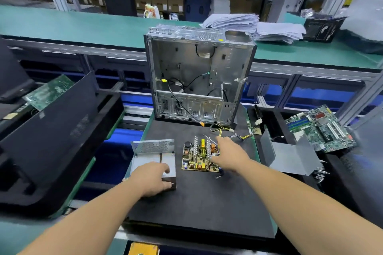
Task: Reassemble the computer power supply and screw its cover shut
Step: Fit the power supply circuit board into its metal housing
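Observation:
The open metal power supply housing (153, 151) sits on the black mat (203, 203) at its left side. My left hand (153, 178) grips the housing's near right corner. To its right lies the bare power supply circuit board (196, 157) with yellow coils and silver heat sinks. My right hand (230, 155) reaches over the board's right edge, fingers spread, thumb at the board's near right side. A bundle of yellow and black wires (234, 133) trails from the board toward the back right. A grey metal cover plate (290, 157) lies off the mat at the right.
An empty computer case (199, 76) stands open at the mat's far edge. A green motherboard (321, 128) rests at the right. Black foam trays (51, 136) and another circuit board (49, 91) fill the left. Paper stacks (259, 25) sit on the green shelf behind.

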